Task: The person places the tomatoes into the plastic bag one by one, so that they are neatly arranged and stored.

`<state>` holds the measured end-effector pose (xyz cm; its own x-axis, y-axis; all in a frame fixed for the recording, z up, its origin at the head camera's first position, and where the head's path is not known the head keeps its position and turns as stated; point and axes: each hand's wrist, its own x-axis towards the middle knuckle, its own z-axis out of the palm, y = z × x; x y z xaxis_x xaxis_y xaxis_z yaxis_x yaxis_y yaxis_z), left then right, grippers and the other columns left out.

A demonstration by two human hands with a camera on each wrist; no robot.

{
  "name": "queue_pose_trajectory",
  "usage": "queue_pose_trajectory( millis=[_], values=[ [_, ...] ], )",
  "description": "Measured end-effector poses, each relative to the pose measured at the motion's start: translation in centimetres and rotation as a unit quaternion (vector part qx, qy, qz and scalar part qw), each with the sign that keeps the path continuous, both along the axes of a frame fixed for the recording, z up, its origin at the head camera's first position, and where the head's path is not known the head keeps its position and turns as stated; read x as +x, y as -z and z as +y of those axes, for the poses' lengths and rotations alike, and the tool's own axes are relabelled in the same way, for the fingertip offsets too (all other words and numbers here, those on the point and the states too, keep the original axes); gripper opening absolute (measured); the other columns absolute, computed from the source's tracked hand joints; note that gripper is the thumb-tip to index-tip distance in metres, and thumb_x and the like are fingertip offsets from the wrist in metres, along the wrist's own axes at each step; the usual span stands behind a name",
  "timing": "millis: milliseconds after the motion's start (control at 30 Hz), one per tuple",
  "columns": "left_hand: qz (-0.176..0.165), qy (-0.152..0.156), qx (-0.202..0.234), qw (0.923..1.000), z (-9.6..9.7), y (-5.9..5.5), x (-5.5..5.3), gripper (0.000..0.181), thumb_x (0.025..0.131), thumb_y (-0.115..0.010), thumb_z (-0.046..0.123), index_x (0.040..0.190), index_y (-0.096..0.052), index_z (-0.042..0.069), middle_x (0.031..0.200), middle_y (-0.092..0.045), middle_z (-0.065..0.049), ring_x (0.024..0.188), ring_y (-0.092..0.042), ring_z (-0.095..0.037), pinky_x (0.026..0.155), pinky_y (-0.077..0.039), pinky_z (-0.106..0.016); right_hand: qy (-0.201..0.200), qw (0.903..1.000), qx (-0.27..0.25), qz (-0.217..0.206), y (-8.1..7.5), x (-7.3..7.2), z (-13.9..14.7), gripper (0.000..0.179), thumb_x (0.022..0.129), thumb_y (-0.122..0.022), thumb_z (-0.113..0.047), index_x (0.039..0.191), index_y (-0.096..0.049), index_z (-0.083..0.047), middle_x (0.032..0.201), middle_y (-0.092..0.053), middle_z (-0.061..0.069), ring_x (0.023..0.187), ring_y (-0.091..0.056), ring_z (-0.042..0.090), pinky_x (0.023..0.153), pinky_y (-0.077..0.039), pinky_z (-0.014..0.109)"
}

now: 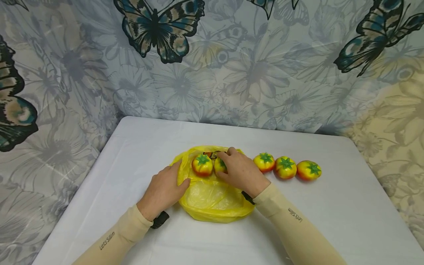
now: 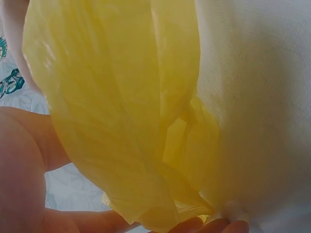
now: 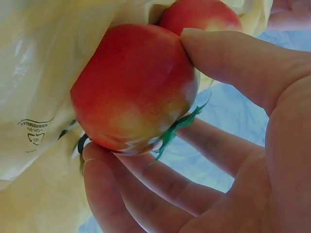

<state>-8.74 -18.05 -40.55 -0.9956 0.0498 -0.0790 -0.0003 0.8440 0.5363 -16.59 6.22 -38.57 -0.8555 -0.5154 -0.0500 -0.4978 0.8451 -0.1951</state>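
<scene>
A yellow plastic bag (image 1: 216,200) lies on the table with its mouth spread wide. My left hand (image 1: 165,189) holds the bag's left rim, the thumb on the inner side; in the left wrist view the yellow film (image 2: 116,97) runs between thumb and fingers (image 2: 92,221). Over the bag's mouth, my right hand (image 1: 243,171) grips a red-and-yellow tomato (image 3: 136,90) with a green leafy top, thumb on one side and fingers curled round the other. Just left of it, another tomato (image 1: 202,165) sits within the bag's opening.
Three more tomatoes stand in a row right of the bag: a near one (image 1: 264,162), a middle one (image 1: 285,168) and a far-right one (image 1: 308,170). They rest on a white-covered table (image 1: 149,143). Butterfly-patterned cloth (image 1: 232,81) hangs behind and at the sides.
</scene>
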Motion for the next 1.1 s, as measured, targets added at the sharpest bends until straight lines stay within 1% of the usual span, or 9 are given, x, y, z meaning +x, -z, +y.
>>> queue_pose_trajectory(
  millis=[300,467,567,700,800,933,1000,1067,1100],
  values=[
    [0.001,0.007,-0.003,1.0,1.0,-0.4,-0.3,0.071,0.103,-0.068,0.033,0.16,-0.046,-0.004,0.145,-0.066,-0.028,0.127,-0.066,-0.047,0.112,-0.048,-0.066,0.016,0.9999,-0.003,-0.002,-0.2,0.1,1.2,0.057,0.098,-0.077,-0.037,0.147,-0.065,-0.01,0.124,-0.067,0.016,0.101,-0.067,0.028,0.087,-0.062,0.044],
    [0.0,0.01,-0.001,0.9999,1.5,-0.5,-0.1,0.071,0.103,-0.068,0.032,0.16,-0.046,-0.003,0.143,-0.067,-0.027,0.125,-0.067,-0.045,0.111,-0.05,-0.063,0.021,0.9997,0.009,-0.009,-0.6,0.5,1.8,0.062,0.098,-0.079,-0.041,0.149,-0.063,-0.011,0.125,-0.066,0.017,0.099,-0.067,0.027,0.086,-0.062,0.044],
    [0.0,0.01,-0.002,0.9999,1.7,-0.4,0.2,0.071,0.103,-0.069,0.032,0.16,-0.046,-0.003,0.142,-0.067,-0.027,0.125,-0.067,-0.045,0.11,-0.051,-0.062,0.025,0.9995,0.011,-0.017,-1.0,0.9,2.2,0.066,0.098,-0.08,-0.044,0.151,-0.061,-0.011,0.13,-0.065,0.018,0.102,-0.068,0.029,0.09,-0.063,0.046],
    [0.004,0.009,-0.003,0.9999,1.6,-0.2,0.3,0.07,0.103,-0.069,0.033,0.16,-0.048,-0.002,0.14,-0.069,-0.025,0.12,-0.069,-0.043,0.107,-0.052,-0.061,0.033,0.9994,-0.001,-0.005,-2.0,1.3,3.2,0.067,0.097,-0.08,-0.045,0.151,-0.061,-0.01,0.135,-0.064,0.02,0.103,-0.071,0.032,0.091,-0.063,0.048],
    [0.001,0.006,-0.002,1.0,1.3,0.0,0.3,0.069,0.103,-0.068,0.034,0.16,-0.048,-0.001,0.14,-0.069,-0.023,0.119,-0.069,-0.041,0.106,-0.052,-0.061,0.043,0.999,-0.01,0.012,-2.6,1.5,4.6,0.065,0.097,-0.08,-0.045,0.15,-0.062,-0.01,0.135,-0.065,0.02,0.098,-0.072,0.031,0.085,-0.063,0.048],
    [-0.007,0.004,-0.004,1.0,0.8,0.1,0.5,0.069,0.104,-0.067,0.035,0.16,-0.047,-0.001,0.141,-0.069,-0.024,0.122,-0.069,-0.041,0.106,-0.052,-0.062,0.066,0.9972,-0.015,0.031,-3.1,1.9,7.0,0.065,0.098,-0.08,-0.043,0.151,-0.061,-0.01,0.137,-0.065,0.02,0.098,-0.072,0.031,0.081,-0.063,0.048],
    [-0.007,0.006,-0.008,0.9999,0.6,0.0,0.5,0.069,0.104,-0.067,0.035,0.16,-0.047,-0.002,0.142,-0.068,-0.025,0.123,-0.068,-0.042,0.107,-0.052,-0.063,0.078,0.9959,-0.02,0.041,-3.3,2.1,8.5,0.065,0.099,-0.079,-0.042,0.152,-0.06,-0.01,0.138,-0.064,0.021,0.1,-0.072,0.032,0.083,-0.063,0.05],
    [-0.004,0.009,-0.011,0.9999,0.5,-0.1,0.4,0.068,0.105,-0.066,0.035,0.159,-0.048,-0.002,0.14,-0.069,-0.025,0.122,-0.069,-0.042,0.106,-0.052,-0.063,0.09,0.9942,-0.032,0.049,-3.6,2.3,10.1,0.064,0.1,-0.078,-0.041,0.152,-0.06,-0.009,0.139,-0.064,0.023,0.098,-0.071,0.032,0.083,-0.062,0.051],
    [-0.003,0.01,-0.013,0.9999,0.4,-0.2,0.4,0.068,0.105,-0.066,0.035,0.159,-0.048,-0.002,0.14,-0.069,-0.025,0.123,-0.069,-0.043,0.106,-0.052,-0.063,0.098,0.9931,-0.038,0.051,-3.8,2.4,10.8,0.064,0.1,-0.078,-0.04,0.152,-0.06,-0.009,0.14,-0.064,0.024,0.102,-0.071,0.035,0.086,-0.062,0.054]
  ],
)
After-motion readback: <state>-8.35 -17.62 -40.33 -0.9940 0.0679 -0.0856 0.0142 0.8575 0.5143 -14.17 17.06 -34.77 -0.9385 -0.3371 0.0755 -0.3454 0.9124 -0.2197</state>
